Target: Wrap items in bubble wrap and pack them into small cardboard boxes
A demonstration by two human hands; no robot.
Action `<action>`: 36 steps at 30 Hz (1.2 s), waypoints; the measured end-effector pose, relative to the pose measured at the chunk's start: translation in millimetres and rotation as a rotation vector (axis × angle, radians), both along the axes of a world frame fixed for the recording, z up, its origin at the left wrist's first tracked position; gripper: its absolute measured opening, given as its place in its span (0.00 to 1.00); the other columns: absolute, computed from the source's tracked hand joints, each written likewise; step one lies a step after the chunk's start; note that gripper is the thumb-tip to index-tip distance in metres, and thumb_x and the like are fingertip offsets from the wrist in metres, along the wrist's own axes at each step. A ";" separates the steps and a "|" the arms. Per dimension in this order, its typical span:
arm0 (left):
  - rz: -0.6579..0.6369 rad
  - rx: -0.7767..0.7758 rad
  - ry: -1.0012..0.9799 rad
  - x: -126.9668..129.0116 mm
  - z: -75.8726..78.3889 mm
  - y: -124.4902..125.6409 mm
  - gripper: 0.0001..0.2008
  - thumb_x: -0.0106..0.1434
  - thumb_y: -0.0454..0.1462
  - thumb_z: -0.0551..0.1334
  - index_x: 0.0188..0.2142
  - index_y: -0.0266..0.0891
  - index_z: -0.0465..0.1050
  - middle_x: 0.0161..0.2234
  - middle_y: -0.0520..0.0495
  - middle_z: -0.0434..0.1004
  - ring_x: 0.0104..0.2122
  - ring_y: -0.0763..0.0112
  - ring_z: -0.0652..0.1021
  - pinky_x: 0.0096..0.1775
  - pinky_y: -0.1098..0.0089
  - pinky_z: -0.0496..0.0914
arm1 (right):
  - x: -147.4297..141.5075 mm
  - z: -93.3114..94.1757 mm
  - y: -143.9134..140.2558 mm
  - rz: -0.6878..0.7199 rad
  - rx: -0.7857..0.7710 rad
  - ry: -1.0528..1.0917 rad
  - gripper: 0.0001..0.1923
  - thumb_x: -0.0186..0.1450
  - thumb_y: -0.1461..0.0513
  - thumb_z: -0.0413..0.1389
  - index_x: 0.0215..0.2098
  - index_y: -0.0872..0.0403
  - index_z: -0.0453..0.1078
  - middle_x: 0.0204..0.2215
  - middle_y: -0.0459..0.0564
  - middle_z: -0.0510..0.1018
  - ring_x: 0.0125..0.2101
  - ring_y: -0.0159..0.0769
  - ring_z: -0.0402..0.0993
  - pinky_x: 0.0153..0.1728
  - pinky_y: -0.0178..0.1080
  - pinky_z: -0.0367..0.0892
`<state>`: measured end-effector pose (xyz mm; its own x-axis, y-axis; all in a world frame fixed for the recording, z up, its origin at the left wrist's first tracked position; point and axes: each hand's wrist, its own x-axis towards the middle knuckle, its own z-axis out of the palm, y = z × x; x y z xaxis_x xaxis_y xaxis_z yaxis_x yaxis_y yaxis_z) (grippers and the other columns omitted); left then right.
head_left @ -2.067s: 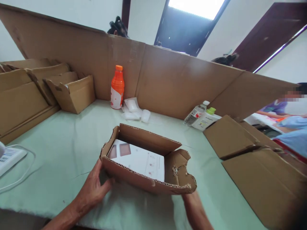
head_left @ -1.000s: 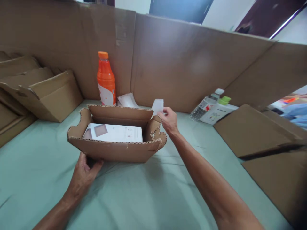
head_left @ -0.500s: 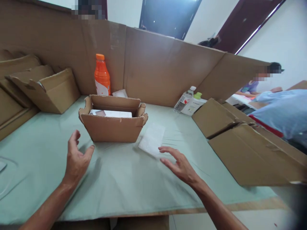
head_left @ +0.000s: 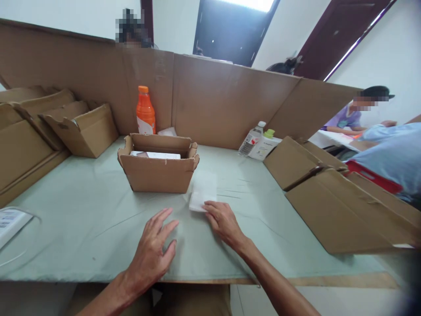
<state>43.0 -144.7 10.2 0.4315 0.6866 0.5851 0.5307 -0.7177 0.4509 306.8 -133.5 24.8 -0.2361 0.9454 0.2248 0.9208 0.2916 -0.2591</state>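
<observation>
A thin, whitish, slightly see-through foam sheet or pouch [head_left: 203,188] lies on the table to the right of an open cardboard bin. My right hand [head_left: 223,221] has its fingers closed on the near right corner of it, with the thumb partly hidden below. To the left, my left hand [head_left: 155,245] hovers above the table, fingers spread and holding nothing. The cardboard bin [head_left: 161,174] stands just beyond both hands, with a white box [head_left: 161,155] inside it.
Along the back cardboard wall [head_left: 226,96] stand an orange bottle [head_left: 145,112], a clear bottle [head_left: 252,139] and a white container [head_left: 262,148] with a green cap. More cardboard bins line the left [head_left: 88,131] and right [head_left: 348,215]. A white power strip [head_left: 13,224] lies at left. Other people are beyond the wall.
My left hand has moved right, toward the middle. My right hand has shifted left and closed on the pouch's corner; the pouch has turned slightly. The view has tilted a little.
</observation>
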 end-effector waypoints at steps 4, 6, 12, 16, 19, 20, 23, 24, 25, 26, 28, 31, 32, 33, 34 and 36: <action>-0.173 -0.081 0.039 10.2 5.7 -16.5 0.28 0.61 0.28 0.59 0.62 0.42 0.64 0.62 0.38 0.69 0.62 0.53 0.68 0.59 0.51 0.67 | -15.0 7.9 -50.2 0.154 -0.052 0.156 0.13 0.69 0.67 0.55 0.48 0.51 0.76 0.44 0.51 0.83 0.44 0.42 0.78 0.48 0.46 0.67; -0.258 -0.178 0.037 15.4 5.0 -23.9 0.27 0.62 0.29 0.58 0.61 0.42 0.65 0.55 0.40 0.76 0.55 0.56 0.75 0.55 0.53 0.70 | -22.4 11.5 -69.2 0.183 -0.123 0.229 0.12 0.69 0.66 0.55 0.47 0.50 0.76 0.41 0.49 0.84 0.42 0.40 0.79 0.47 0.44 0.68; -0.185 -0.362 0.036 23.9 -8.9 -22.1 0.20 0.65 0.31 0.55 0.56 0.40 0.70 0.45 0.42 0.82 0.41 0.61 0.80 0.44 0.58 0.74 | -25.4 12.4 -96.1 0.036 0.161 0.331 0.13 0.69 0.63 0.56 0.52 0.48 0.72 0.43 0.52 0.82 0.43 0.43 0.78 0.45 0.46 0.70; -0.112 -0.326 0.067 32.4 -15.8 -6.0 0.22 0.64 0.31 0.57 0.57 0.41 0.69 0.46 0.42 0.82 0.42 0.60 0.80 0.45 0.57 0.74 | -27.2 8.7 -102.2 0.051 0.261 0.155 0.15 0.68 0.65 0.55 0.51 0.46 0.72 0.44 0.53 0.81 0.44 0.45 0.76 0.45 0.50 0.68; -0.077 -0.245 0.063 37.3 -16.3 0.8 0.21 0.65 0.32 0.58 0.57 0.39 0.69 0.48 0.40 0.80 0.45 0.57 0.79 0.47 0.56 0.73 | -31.6 0.6 -96.5 0.092 0.197 0.030 0.15 0.67 0.65 0.56 0.52 0.50 0.71 0.51 0.56 0.78 0.49 0.49 0.73 0.48 0.53 0.66; -0.069 -0.221 0.046 36.9 -15.3 0.8 0.20 0.65 0.33 0.59 0.57 0.39 0.69 0.49 0.39 0.79 0.47 0.56 0.78 0.48 0.55 0.73 | -32.6 -2.4 -93.4 0.085 0.189 0.014 0.14 0.68 0.65 0.56 0.52 0.52 0.71 0.52 0.57 0.78 0.50 0.50 0.73 0.48 0.53 0.66; -0.124 -0.185 0.000 27.5 -9.0 -6.2 0.21 0.65 0.36 0.61 0.57 0.39 0.69 0.53 0.37 0.76 0.52 0.54 0.75 0.53 0.53 0.71 | -33.3 -7.6 -86.6 0.070 0.177 0.065 0.12 0.70 0.67 0.53 0.50 0.52 0.72 0.47 0.56 0.81 0.45 0.47 0.75 0.45 0.50 0.67; -0.162 -0.191 -0.007 22.5 -6.4 -10.1 0.21 0.64 0.35 0.61 0.58 0.39 0.68 0.53 0.38 0.76 0.52 0.55 0.75 0.53 0.54 0.70 | -33.1 -7.6 -86.4 0.071 0.160 0.114 0.12 0.71 0.66 0.52 0.49 0.52 0.72 0.45 0.55 0.81 0.43 0.45 0.76 0.44 0.49 0.68; -0.197 -0.208 -0.011 17.4 -3.8 -14.3 0.22 0.64 0.34 0.61 0.58 0.40 0.68 0.51 0.39 0.77 0.50 0.57 0.76 0.52 0.55 0.70 | -32.7 -6.9 -87.3 0.071 0.130 0.174 0.12 0.71 0.66 0.51 0.50 0.51 0.72 0.43 0.54 0.82 0.41 0.44 0.77 0.43 0.48 0.68; -0.221 -0.236 -0.014 12.8 -1.6 -18.0 0.23 0.64 0.32 0.60 0.58 0.41 0.68 0.48 0.41 0.79 0.47 0.59 0.77 0.51 0.56 0.71 | -32.4 -5.8 -89.0 0.070 0.086 0.238 0.12 0.72 0.65 0.51 0.50 0.50 0.72 0.42 0.52 0.83 0.39 0.43 0.77 0.42 0.47 0.69; -0.223 -0.299 -0.019 7.0 0.7 -22.8 0.24 0.64 0.30 0.58 0.59 0.42 0.67 0.43 0.44 0.80 0.42 0.61 0.78 0.47 0.59 0.72 | -31.8 -3.1 -94.1 0.062 -0.001 0.337 0.12 0.72 0.63 0.52 0.52 0.49 0.72 0.40 0.51 0.83 0.39 0.41 0.79 0.42 0.45 0.72; -0.167 -0.344 0.014 8.6 -2.3 -19.5 0.23 0.65 0.31 0.57 0.59 0.41 0.67 0.43 0.43 0.81 0.41 0.61 0.79 0.46 0.58 0.72 | -31.7 -0.5 -101.3 0.013 0.043 0.325 0.14 0.71 0.62 0.53 0.54 0.47 0.71 0.46 0.53 0.82 0.44 0.44 0.78 0.44 0.48 0.72; -0.146 -0.337 0.031 11.0 -4.5 -16.3 0.22 0.65 0.32 0.57 0.59 0.41 0.68 0.44 0.42 0.81 0.42 0.60 0.79 0.47 0.57 0.73 | -32.0 0.0 -102.9 -0.006 0.098 0.288 0.14 0.71 0.62 0.54 0.55 0.47 0.70 0.49 0.54 0.81 0.46 0.46 0.78 0.45 0.50 0.72; -0.127 -0.325 0.046 13.7 -6.7 -12.7 0.22 0.65 0.32 0.57 0.58 0.41 0.68 0.45 0.42 0.81 0.43 0.58 0.79 0.47 0.56 0.73 | -32.5 0.4 -104.1 -0.017 0.146 0.244 0.15 0.70 0.61 0.54 0.55 0.47 0.70 0.51 0.55 0.79 0.48 0.48 0.76 0.46 0.51 0.71; -0.107 -0.309 0.055 16.1 -8.7 -9.5 0.21 0.65 0.32 0.58 0.58 0.41 0.69 0.46 0.41 0.80 0.44 0.58 0.79 0.47 0.56 0.73 | -33.1 0.8 -104.8 -0.015 0.172 0.198 0.16 0.69 0.61 0.55 0.55 0.47 0.70 0.52 0.56 0.78 0.49 0.50 0.75 0.46 0.53 0.70; -0.081 -0.270 0.043 18.9 -11.0 -5.8 0.20 0.65 0.34 0.59 0.57 0.41 0.70 0.49 0.40 0.79 0.47 0.56 0.78 0.48 0.56 0.73 | -34.9 1.2 -104.8 0.027 0.162 0.114 0.16 0.68 0.61 0.57 0.55 0.48 0.70 0.53 0.57 0.77 0.50 0.52 0.75 0.47 0.54 0.69</action>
<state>61.8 -150.5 -0.7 0.5120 0.7772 0.3659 0.4990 -0.6158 0.6098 271.9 -238.4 26.0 -0.2250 0.8882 0.4005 0.8793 0.3622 -0.3092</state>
